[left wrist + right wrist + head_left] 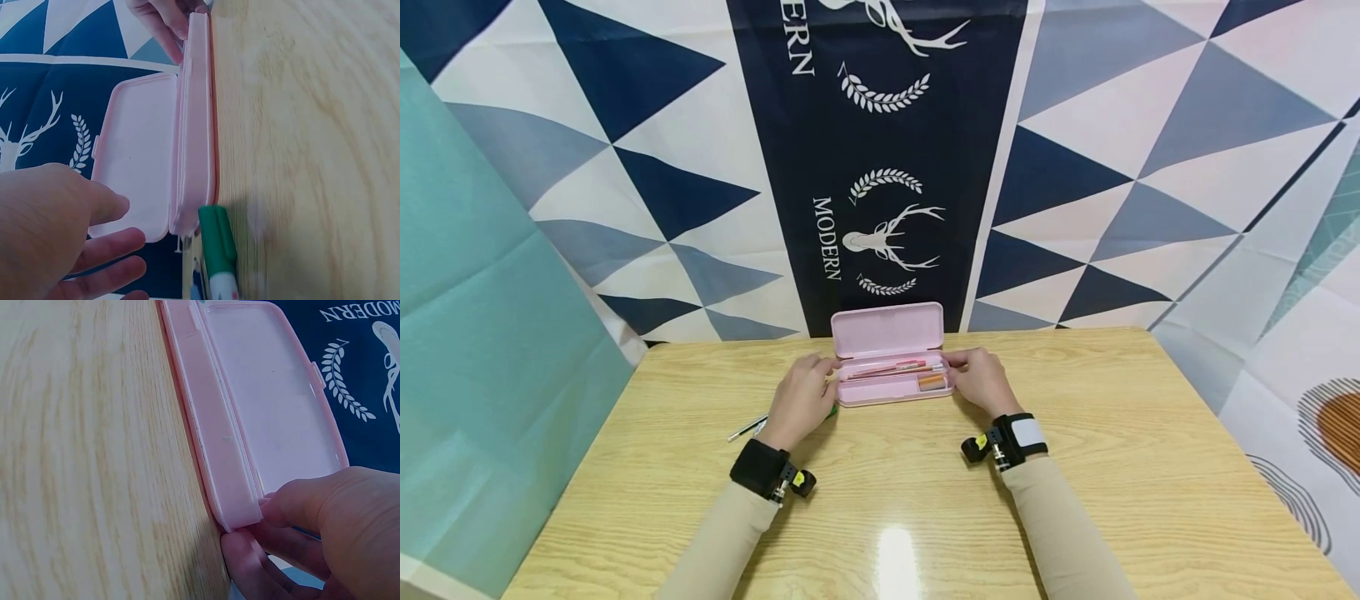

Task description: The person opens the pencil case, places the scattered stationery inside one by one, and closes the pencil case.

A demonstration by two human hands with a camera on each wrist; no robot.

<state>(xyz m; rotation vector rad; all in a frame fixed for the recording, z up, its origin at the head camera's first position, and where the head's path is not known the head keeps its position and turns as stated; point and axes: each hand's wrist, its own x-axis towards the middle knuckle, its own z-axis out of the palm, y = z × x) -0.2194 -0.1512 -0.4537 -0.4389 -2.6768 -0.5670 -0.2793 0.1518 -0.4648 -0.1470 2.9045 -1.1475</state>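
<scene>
A pink pencil case (876,392) lies with its lid (887,332) raised at the back of the table. Inside are slim pencils (891,369) and, in the right-hand compartment, a small orange-and-white block (932,382) whose kind is unclear. My right hand (985,382) pinches the case's right end between thumb and fingers. At the left end is my left hand (801,402); its fingers are spread and look apart from the case in the left wrist view. A green-capped marker (219,240) lies beside that end, partly hidden by the left hand in the head view.
A slim pen (747,427) lies to the left, partly under the left hand. The wooden table (895,475) ends at a patterned cloth (895,150) right behind the case. A teal cloth (482,333) hangs along the left side.
</scene>
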